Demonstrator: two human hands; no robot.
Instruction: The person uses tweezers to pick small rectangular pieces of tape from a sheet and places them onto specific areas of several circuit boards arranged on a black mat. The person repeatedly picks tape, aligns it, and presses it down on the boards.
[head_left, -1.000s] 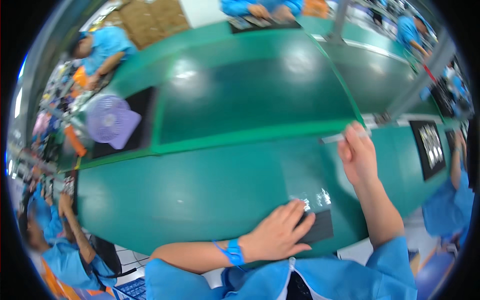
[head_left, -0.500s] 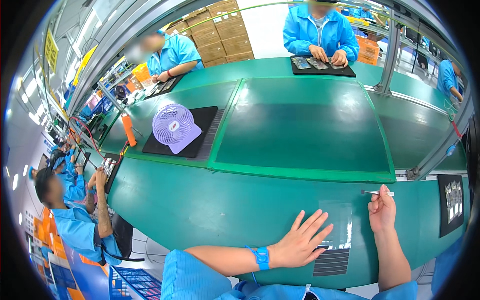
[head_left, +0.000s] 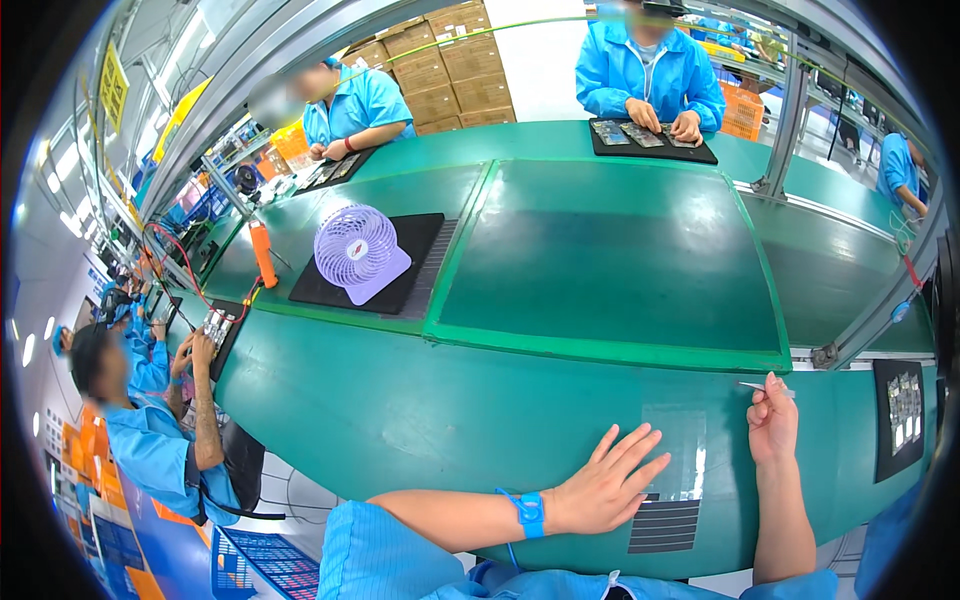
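My left hand (head_left: 605,490) lies flat on the green tabletop (head_left: 420,420), palm down with its fingers spread. Its fingertips reach the edge of a clear plastic sheet (head_left: 678,428), whose near part carries a row of dark strips (head_left: 664,527). To the right of that sheet, my right hand (head_left: 772,425) is raised and closed around a slim pair of tweezers (head_left: 753,386), which points left. Whether anything sits at the tweezers' tip is too small to tell. A blue wrist strap (head_left: 530,514) circles my left wrist.
A black mat with small parts (head_left: 900,415) lies at far right. Ahead is a green-edged raised panel (head_left: 610,260); a purple fan (head_left: 357,250) stands left on a black pad. An orange tool (head_left: 262,254) leans nearby. Co-workers handle parts across the table and at left.
My right hand has moved slightly right and turned the tweezers. A small dark piece at their tip earlier no longer shows. My left hand stays flat; the whole view has shifted slightly.
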